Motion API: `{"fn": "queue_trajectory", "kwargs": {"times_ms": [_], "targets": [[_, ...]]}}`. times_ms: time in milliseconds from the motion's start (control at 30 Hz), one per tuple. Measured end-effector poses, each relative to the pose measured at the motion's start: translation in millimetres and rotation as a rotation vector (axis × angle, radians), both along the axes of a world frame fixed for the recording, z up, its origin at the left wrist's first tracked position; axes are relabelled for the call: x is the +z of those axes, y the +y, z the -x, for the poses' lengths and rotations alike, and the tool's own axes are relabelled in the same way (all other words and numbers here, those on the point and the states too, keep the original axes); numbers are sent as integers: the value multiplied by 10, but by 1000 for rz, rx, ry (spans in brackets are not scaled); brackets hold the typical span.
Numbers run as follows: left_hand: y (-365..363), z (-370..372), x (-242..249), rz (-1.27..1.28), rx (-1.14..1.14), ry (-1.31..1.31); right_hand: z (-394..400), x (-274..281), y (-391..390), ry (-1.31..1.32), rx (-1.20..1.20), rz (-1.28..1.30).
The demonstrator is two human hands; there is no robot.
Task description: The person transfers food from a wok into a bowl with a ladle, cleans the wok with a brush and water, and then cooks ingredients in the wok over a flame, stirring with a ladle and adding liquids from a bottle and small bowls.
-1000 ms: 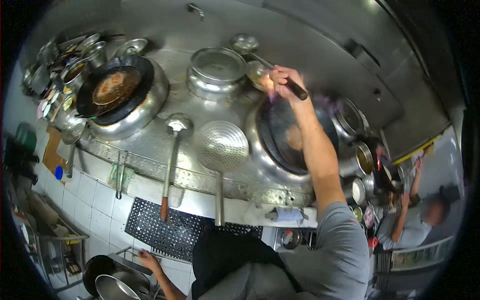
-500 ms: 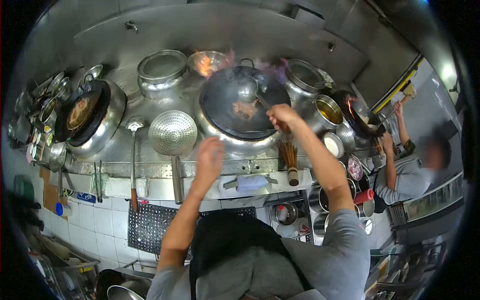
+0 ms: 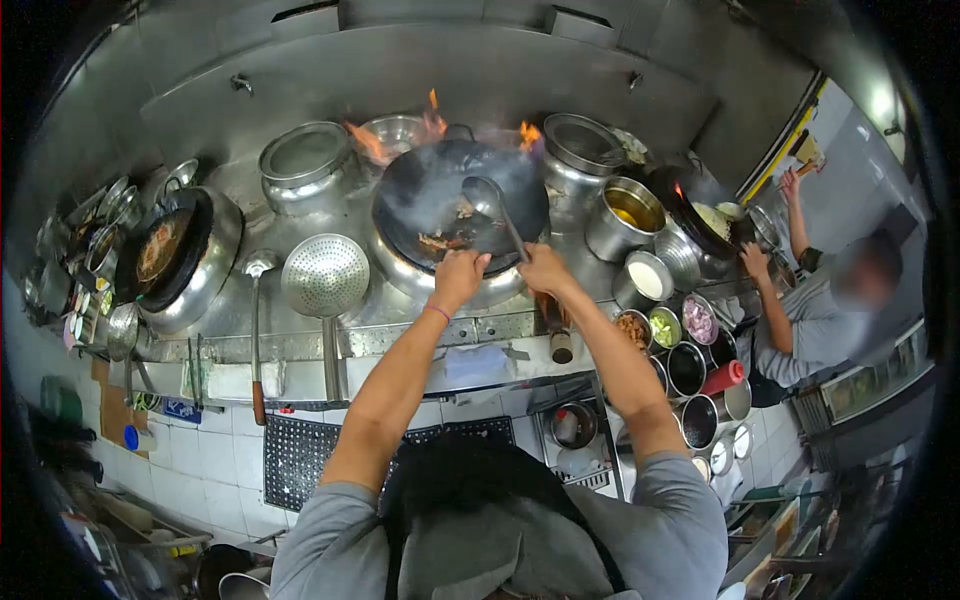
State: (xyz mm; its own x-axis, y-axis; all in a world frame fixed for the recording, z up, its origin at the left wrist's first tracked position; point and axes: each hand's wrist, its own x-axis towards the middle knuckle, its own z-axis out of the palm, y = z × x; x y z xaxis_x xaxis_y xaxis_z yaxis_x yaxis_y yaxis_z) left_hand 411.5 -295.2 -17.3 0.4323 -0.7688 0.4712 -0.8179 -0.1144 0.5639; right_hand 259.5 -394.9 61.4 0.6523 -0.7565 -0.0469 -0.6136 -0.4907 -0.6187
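Note:
A large dark wok sits over the middle burner, with smoke above it and flames behind its far rim. My right hand is closed round the handle of a metal ladle, whose bowl is inside the wok. Browned food pieces lie near the wok's front side. My left hand is closed at the wok's near edge; what its fingers grip there is hidden. A bamboo brush lies just below my right hand.
A perforated skimmer and another ladle rest on the left counter. Another wok stands farther left. At right are an oil pot, ingredient containers, and a co-worker at a wok.
My left hand has moved from above the counter to the wok's near edge and closed. The ladle and my right hand are lower, and the food has spread. The camera view has shifted.

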Motion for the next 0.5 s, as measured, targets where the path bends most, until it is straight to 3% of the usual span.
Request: {"fn": "queue_trajectory", "kwargs": {"times_ms": [200,333,400,433,500], "targets": [[253,322,235,91,21,29,50,22,116,-169,114,-322],[272,313,228,44,49,75,86,11,131,-116,44,-165],[268,271,282,101,71,36,48,-340,-97,-234,-127,169],[285,247,277,6,19,115,21,-393,-95,-278,-164,216],[267,242,240,9,32,113,79,-276,-38,-223,-112,32]]}}
